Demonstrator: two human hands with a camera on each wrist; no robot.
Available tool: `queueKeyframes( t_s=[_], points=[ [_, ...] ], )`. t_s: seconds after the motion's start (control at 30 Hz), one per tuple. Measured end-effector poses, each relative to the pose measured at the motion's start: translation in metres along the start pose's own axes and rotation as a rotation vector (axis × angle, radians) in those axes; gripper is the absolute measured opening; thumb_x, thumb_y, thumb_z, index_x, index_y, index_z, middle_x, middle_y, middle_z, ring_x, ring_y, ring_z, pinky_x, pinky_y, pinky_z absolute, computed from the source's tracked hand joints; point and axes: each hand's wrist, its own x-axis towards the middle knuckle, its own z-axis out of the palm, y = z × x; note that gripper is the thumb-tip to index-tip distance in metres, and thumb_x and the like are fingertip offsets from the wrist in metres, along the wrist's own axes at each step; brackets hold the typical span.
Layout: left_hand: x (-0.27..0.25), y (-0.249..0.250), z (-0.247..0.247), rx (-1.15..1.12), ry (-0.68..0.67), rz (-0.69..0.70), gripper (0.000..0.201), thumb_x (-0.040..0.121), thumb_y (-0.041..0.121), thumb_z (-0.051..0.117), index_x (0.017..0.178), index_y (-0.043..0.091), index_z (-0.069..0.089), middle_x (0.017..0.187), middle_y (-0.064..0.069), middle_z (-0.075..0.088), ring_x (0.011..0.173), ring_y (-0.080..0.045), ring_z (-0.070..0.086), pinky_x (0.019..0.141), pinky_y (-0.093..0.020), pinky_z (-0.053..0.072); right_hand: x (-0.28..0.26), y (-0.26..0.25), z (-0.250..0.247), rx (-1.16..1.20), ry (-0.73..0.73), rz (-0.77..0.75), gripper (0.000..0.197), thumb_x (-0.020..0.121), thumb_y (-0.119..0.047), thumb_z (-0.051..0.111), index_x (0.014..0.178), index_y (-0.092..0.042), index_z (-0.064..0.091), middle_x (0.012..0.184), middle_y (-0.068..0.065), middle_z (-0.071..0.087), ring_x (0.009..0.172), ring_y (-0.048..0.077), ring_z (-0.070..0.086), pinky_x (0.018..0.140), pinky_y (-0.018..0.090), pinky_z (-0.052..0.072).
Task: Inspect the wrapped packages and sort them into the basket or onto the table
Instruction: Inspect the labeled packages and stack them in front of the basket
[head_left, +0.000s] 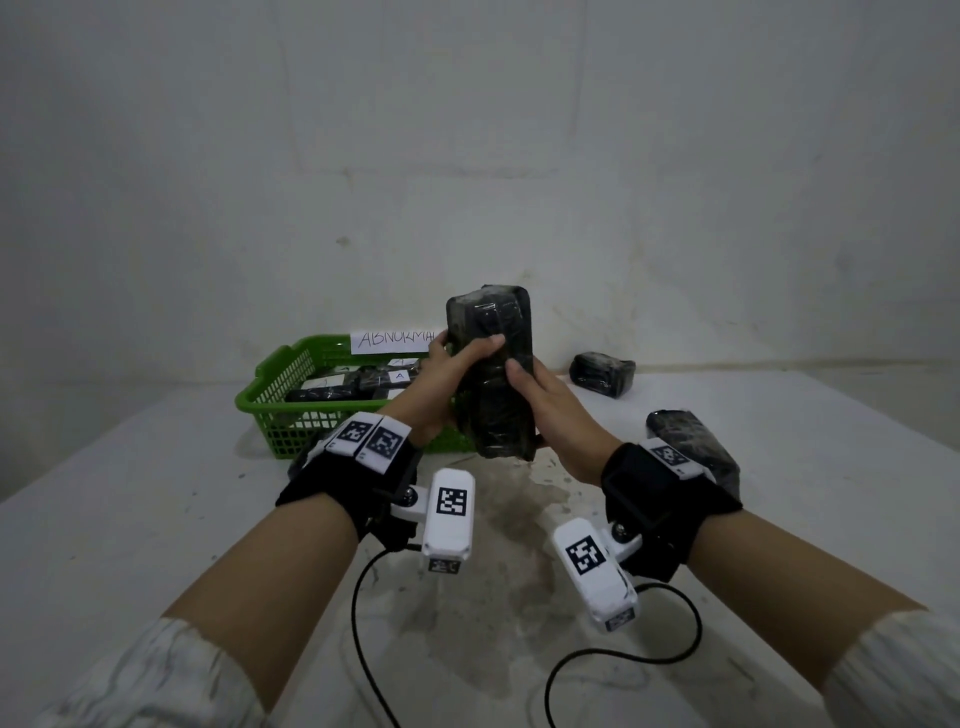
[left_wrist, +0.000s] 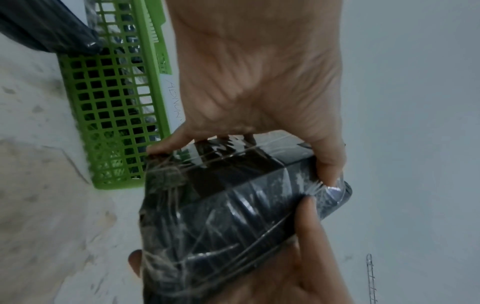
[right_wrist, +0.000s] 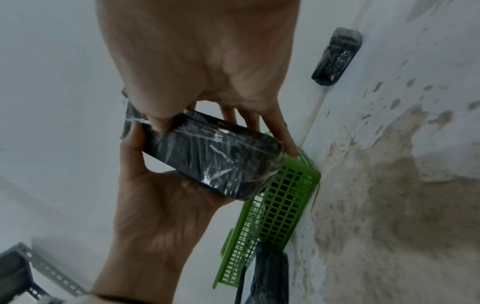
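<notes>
Both hands hold one black package wrapped in clear film, upright above the table in front of the green basket. My left hand grips its left side, thumb across the front. My right hand grips the right side, thumb on the front and fingers behind. In the left wrist view the left hand clamps the package between thumb and fingers. The right wrist view shows the right hand pinching the package at its top, with the left palm below it.
The basket carries a white label reading ABNORMAL and holds several black packages. One wrapped package lies at the back right by the wall, another behind my right wrist. The white table is stained in the middle.
</notes>
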Motion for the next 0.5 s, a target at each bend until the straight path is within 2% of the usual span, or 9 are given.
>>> queueKeyframes(
  t_s=[0.07,0.2,0.27,0.4,0.5],
  points=[
    [0.000,-0.002,0.001,-0.009,0.015,-0.004,0.074,0.080,0.040,0.069,0.140,0.024,0.028,0.128,-0.003,0.052,0.117,-0.026,0.052,0.096,-0.057,0.044,0.000,-0.002,-0.001,0.002,-0.010,0.007,0.034,0.103,-0.037,0.034,0.136,-0.033,0.042,0.116,-0.014,0.061,0.101,-0.003,0.060,0.069,0.013,0.053],
    [-0.002,-0.001,0.003,-0.022,-0.021,-0.011,0.088,0.067,0.047,0.072,0.139,0.025,0.026,0.129,-0.002,0.050,0.119,-0.025,0.051,0.094,-0.060,0.044,0.006,-0.001,0.000,0.031,0.041,-0.026,0.042,0.102,-0.043,0.033,0.139,-0.025,0.041,0.128,-0.003,0.058,0.114,0.007,0.058,0.088,0.023,0.052],
    [-0.002,-0.001,0.003,-0.056,-0.027,-0.012,0.088,0.071,0.046,0.073,0.140,0.025,0.024,0.132,-0.002,0.048,0.120,-0.024,0.051,0.093,-0.059,0.045,0.007,0.001,0.001,0.020,0.088,-0.049,0.038,0.103,-0.040,0.033,0.136,-0.024,0.043,0.126,-0.002,0.059,0.113,0.007,0.058,0.090,0.023,0.051],
    [-0.003,-0.003,0.002,-0.050,-0.006,-0.017,0.091,0.065,0.046,0.071,0.139,0.022,0.025,0.131,-0.002,0.047,0.119,-0.024,0.050,0.090,-0.057,0.047,0.008,0.001,-0.002,0.002,0.093,-0.033,0.033,0.104,-0.034,0.033,0.129,-0.020,0.050,0.122,0.003,0.063,0.111,0.012,0.061,0.090,0.028,0.052],
    [-0.001,-0.005,0.003,-0.056,-0.029,-0.008,0.083,0.078,0.038,0.072,0.141,0.021,0.020,0.123,0.001,0.049,0.119,-0.023,0.050,0.089,-0.057,0.048,0.012,0.000,-0.004,0.053,0.119,-0.026,0.038,0.102,-0.041,0.037,0.130,-0.019,0.049,0.123,0.002,0.062,0.111,0.013,0.061,0.088,0.028,0.053]
  ],
)
